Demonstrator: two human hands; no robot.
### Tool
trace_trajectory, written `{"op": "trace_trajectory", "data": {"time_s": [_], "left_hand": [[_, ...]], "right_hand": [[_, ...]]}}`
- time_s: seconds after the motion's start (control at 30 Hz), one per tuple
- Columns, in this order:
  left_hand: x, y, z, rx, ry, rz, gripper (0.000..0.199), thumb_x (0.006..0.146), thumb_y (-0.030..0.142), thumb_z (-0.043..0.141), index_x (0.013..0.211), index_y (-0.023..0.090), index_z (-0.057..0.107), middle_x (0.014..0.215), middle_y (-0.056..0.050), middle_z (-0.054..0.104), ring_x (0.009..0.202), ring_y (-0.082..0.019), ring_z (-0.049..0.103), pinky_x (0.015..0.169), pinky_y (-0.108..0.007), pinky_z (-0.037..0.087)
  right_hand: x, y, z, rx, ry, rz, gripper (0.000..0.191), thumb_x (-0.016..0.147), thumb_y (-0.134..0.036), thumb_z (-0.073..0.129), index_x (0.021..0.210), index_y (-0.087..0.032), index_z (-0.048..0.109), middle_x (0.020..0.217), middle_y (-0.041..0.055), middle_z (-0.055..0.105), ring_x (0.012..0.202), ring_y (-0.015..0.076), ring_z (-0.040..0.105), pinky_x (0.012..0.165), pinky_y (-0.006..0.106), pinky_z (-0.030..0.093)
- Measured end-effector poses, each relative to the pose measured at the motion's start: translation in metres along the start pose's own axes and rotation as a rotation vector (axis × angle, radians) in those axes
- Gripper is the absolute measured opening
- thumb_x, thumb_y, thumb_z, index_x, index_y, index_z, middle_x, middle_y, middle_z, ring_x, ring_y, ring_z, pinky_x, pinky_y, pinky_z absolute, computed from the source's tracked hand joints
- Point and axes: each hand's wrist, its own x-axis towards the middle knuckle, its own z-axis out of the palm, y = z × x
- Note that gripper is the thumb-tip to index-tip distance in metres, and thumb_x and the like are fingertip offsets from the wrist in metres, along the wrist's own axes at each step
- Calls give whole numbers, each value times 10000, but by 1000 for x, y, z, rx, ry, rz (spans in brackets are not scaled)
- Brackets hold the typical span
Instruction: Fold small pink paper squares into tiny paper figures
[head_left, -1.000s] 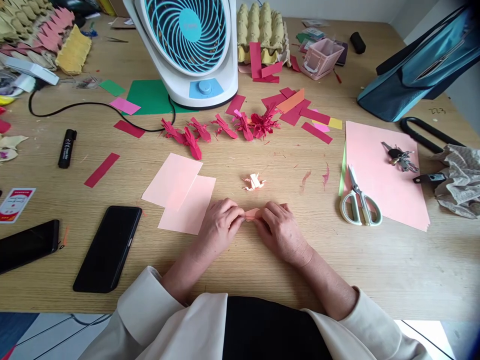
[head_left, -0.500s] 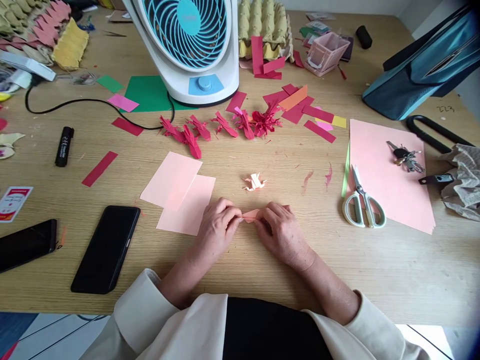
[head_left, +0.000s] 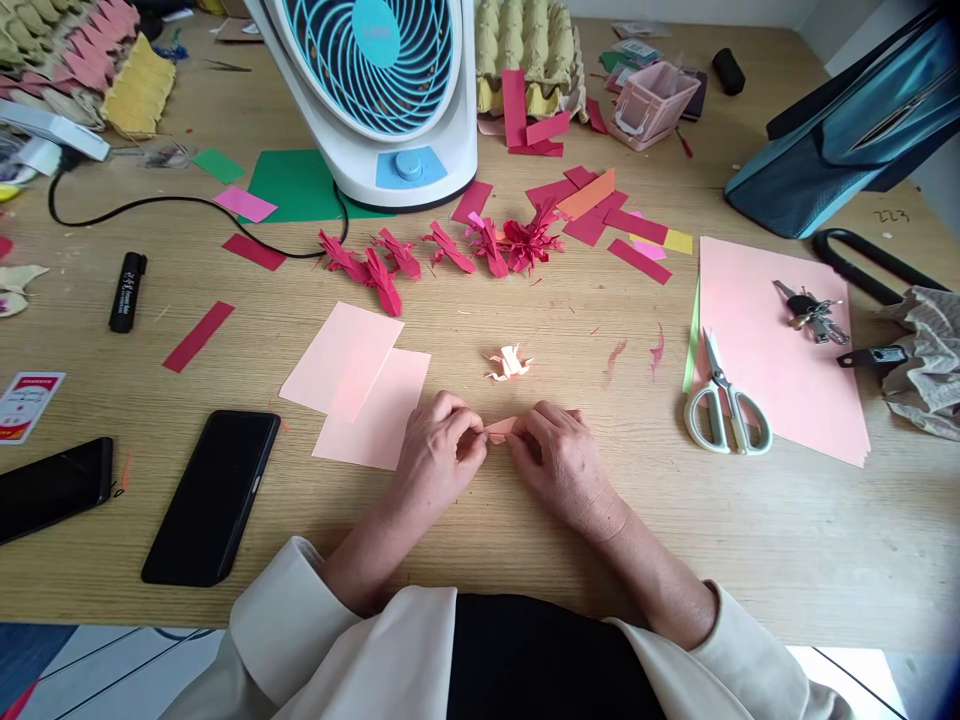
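Observation:
Between my hands is a small folded pink paper [head_left: 500, 430], low over the wooden table. My left hand [head_left: 444, 445] pinches its left end with thumb and forefinger. The right end is held in the closed fingers of my right hand [head_left: 559, 455], which cover part of it. Just beyond them lies a small pale pink folded paper figure [head_left: 511, 363]. Two overlapping light pink sheets [head_left: 345, 358] lie beside my left hand. Farther back, several folded red paper pieces [head_left: 452, 247] form a loose row.
A white fan [head_left: 409, 168] stands at the back. Scissors [head_left: 726, 400] lie partly on pink sheets [head_left: 780, 300] at the right, near keys [head_left: 814, 315]. A black phone [head_left: 212, 497] and a marker [head_left: 128, 292] are at the left. A blue bag [head_left: 832, 140] sits back right.
The fingers of my left hand have shifted slightly on the folded paper, and the hand's shape is a little rounder. My right hand is almost where it was.

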Motion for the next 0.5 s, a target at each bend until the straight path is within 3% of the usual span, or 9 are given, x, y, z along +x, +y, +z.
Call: {"op": "trace_trajectory", "data": {"time_s": [0.5], "left_hand": [[3,10,1,14,-46,52,40,885,210,606,859,212,637,938,-32,599,912,-194,587,839,-382,386]], "right_hand": [[0,3,3,2,-8,-6,190,894,-206,592,720,-200,516,732,3,572,667,148,515,691,312,330]]}}
